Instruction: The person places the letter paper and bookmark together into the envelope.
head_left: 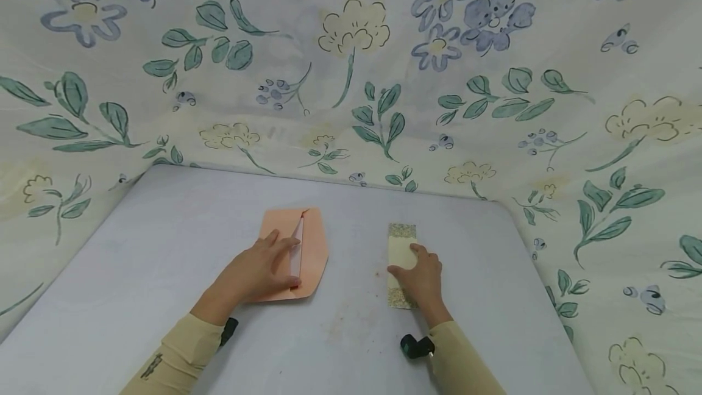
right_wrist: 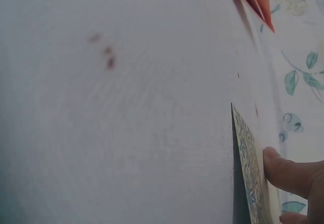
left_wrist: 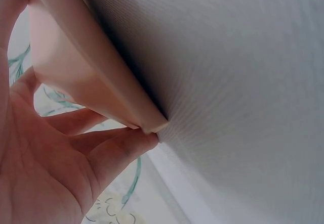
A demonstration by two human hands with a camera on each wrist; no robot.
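A peach paper envelope (head_left: 316, 249) lies at the middle left of the table, a narrow gap along its fold showing white inside. My left hand (head_left: 258, 270) holds it from the left, thumb and fingers spread along that gap. In the left wrist view, some fingertips meet the corner of the folded envelope (left_wrist: 76, 57). To the right lies a long cream card (head_left: 402, 247) with gold-patterned ends. My right hand (head_left: 426, 276) grips this card, with the thumb across its face and other fingers at its right edge. The right wrist view shows the card's patterned end (right_wrist: 248, 163) tilted above its shadow.
The white table (head_left: 345, 346) carries small reddish specks between and below the hands. Behind it and at its sides hangs a floral cloth (head_left: 351, 78). A black device (head_left: 417, 346) sits at the right wrist; another dark piece (head_left: 228, 331) shows by the left wrist.
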